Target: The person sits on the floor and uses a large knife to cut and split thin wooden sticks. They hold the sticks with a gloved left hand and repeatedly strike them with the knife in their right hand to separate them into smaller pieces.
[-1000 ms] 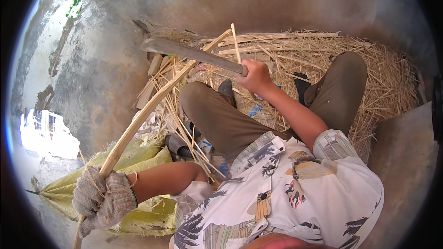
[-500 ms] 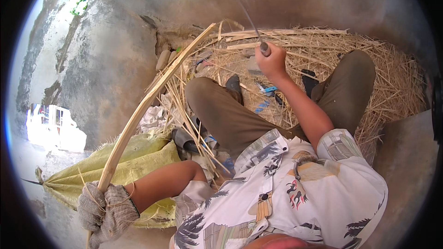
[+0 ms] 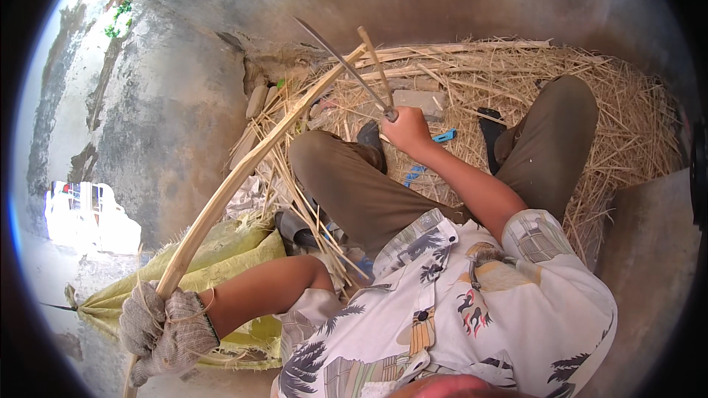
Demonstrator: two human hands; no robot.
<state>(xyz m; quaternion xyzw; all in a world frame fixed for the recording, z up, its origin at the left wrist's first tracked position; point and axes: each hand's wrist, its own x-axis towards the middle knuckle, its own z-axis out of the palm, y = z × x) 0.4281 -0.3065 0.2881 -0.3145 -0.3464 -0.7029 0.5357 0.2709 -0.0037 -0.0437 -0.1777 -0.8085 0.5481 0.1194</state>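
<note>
My left hand [image 3: 168, 330], in a grey knitted glove, is closed round the lower part of a long pale strip of split wood or bamboo [image 3: 243, 169]. The strip slants up and away to the right, its far end near the blade. A bare fist, my right hand [image 3: 408, 131], grips the handle of a long thin-bladed knife [image 3: 341, 59]. Its blade points up and left and crosses the strip close to the far end; whether it touches cannot be told. A short pale piece of wood [image 3: 376, 63] stands up beside the blade.
Shavings [image 3: 634, 125] cover the floor round my legs. A brick [image 3: 420, 103] and a blue cutter [image 3: 445, 135] lie beyond and beside my right hand. A yellow-green sack [image 3: 243, 250] lies at the left, below a stained wall [image 3: 184, 110].
My right hand has come lower and to the left, and the knife blade has swung down to the strip's far end. The strip's far end has shifted slightly right. My left hand keeps its grip.
</note>
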